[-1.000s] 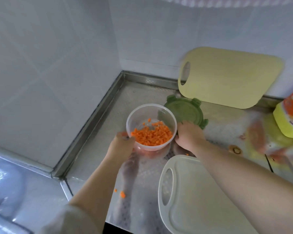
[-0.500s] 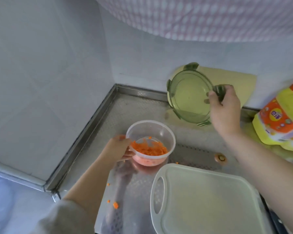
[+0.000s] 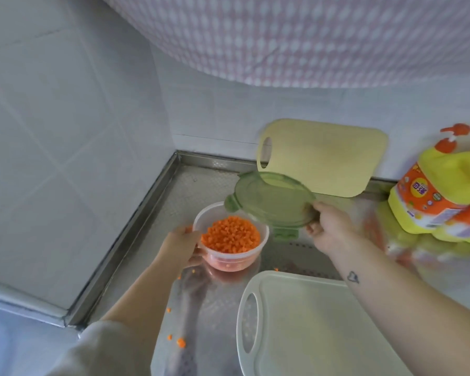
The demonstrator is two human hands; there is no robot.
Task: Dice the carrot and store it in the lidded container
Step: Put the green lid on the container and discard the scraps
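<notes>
Facing a dimpled steel table [image 3: 201, 185] in a tiled corner, we grip the clear round bowl [image 3: 228, 263] of diced carrot [image 3: 229, 237] with our left hand [image 3: 179, 248]; our right hand [image 3: 329, 229] pinches the translucent green lid [image 3: 272, 204], tilted just above.

Clear round container [image 3: 261, 244] upright on counter, holding diced carrot [image 3: 230, 238]; green lid [image 3: 272, 203] tilted above rim.
</notes>
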